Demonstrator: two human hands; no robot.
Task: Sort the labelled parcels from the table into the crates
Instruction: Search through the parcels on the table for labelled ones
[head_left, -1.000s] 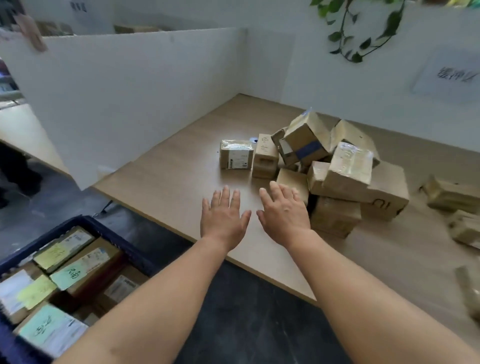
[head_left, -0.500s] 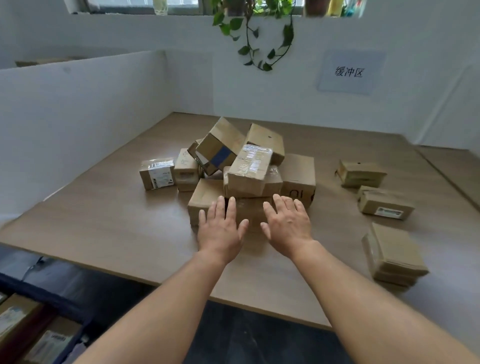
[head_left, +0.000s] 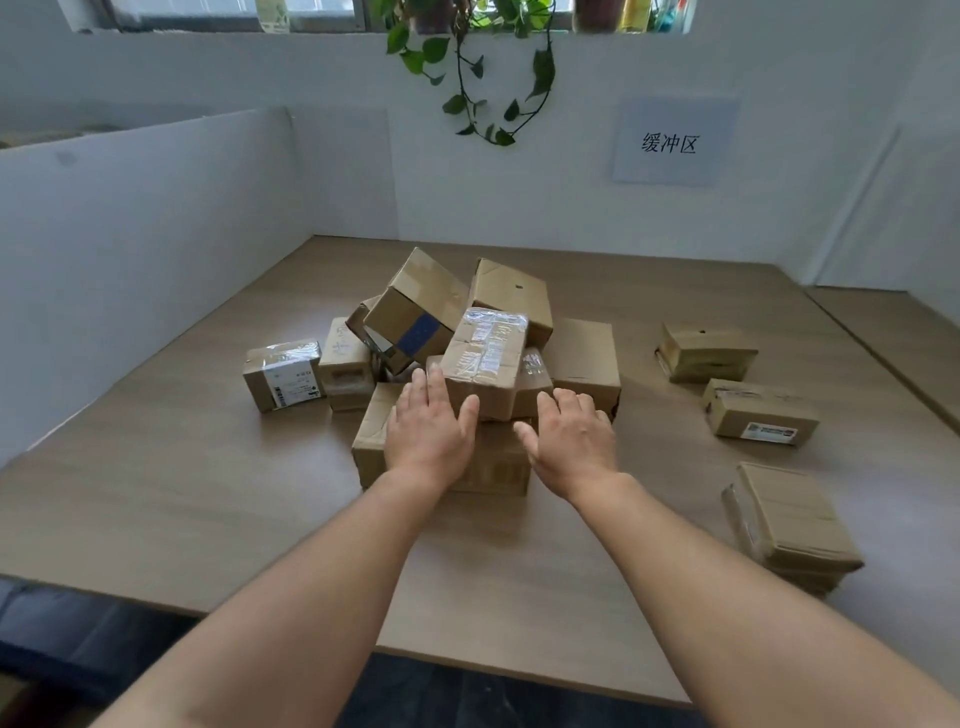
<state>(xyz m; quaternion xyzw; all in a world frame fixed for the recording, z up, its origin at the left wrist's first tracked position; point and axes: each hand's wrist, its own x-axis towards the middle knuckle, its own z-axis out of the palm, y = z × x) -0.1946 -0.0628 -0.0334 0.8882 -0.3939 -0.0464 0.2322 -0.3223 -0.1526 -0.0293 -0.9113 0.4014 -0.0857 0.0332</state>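
Observation:
A heap of cardboard parcels lies mid-table on the wooden table (head_left: 156, 493). On top sits a parcel wrapped in shiny tape (head_left: 488, 358). Below it is a flat brown parcel (head_left: 498, 462). My left hand (head_left: 428, 428) is spread with straight fingers at the taped parcel's left side, over the flat parcel. At the taped parcel's right side my right hand (head_left: 571, 436) is also spread, fingers straight. Neither hand holds anything. A parcel with a blue patch (head_left: 415, 317) leans at the heap's back left.
A small parcel with a white label (head_left: 283, 374) stands left of the heap. Loose parcels lie at the right: one (head_left: 706, 353), one labelled (head_left: 761, 413), and a flat stack (head_left: 789, 525). White partitions wall the table. A dark crate edge (head_left: 41, 623) shows lower left.
My view swung right from the blue crate to the table. Both hands moved forward from bare table onto the heap and spread apart to either side of the taped parcel.

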